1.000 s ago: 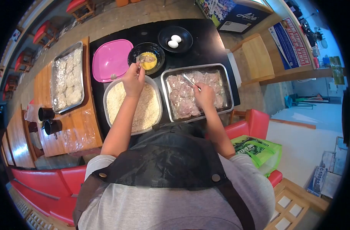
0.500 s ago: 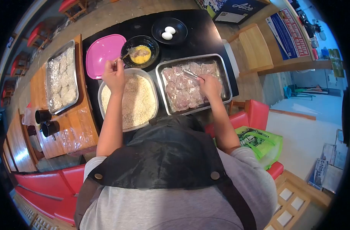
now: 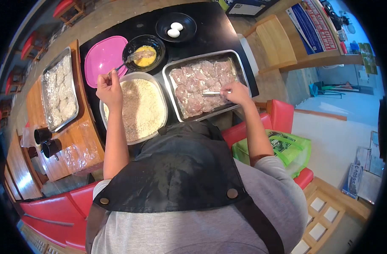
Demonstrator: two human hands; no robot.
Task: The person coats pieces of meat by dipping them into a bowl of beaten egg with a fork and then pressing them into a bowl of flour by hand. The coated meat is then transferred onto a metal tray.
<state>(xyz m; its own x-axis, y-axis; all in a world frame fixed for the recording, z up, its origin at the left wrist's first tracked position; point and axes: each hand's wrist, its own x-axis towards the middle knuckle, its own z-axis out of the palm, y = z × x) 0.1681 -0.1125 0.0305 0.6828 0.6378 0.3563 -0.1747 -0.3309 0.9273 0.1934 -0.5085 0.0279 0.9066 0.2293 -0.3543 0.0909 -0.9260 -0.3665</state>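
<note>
My left hand (image 3: 110, 91) is closed on the handle of a fork (image 3: 132, 57), whose tines reach into a black bowl (image 3: 161, 55) of beaten egg (image 3: 147, 61); a piece of meat is at the tines. Below the bowl lies a clear tub of pale crumbs (image 3: 149, 110). My right hand (image 3: 235, 93) grips a metal utensil (image 3: 211, 92), seemingly tongs, over the raw meat pieces (image 3: 193, 91) in a metal tray (image 3: 171, 111). A pink lid (image 3: 101, 59) is left of the bowl.
Two white eggs (image 3: 174, 30) lie in a black dish (image 3: 189, 25) at the back. On the wooden table at left are a tray of coated pieces (image 3: 60, 91) and two black mugs (image 3: 51, 147). A green bag (image 3: 301, 158) and red seats stand at right.
The view has shifted, moving the table's things left and up. My right hand and its utensil have moved lower over the meat tray. My left hand still holds the fork at the bowl.
</note>
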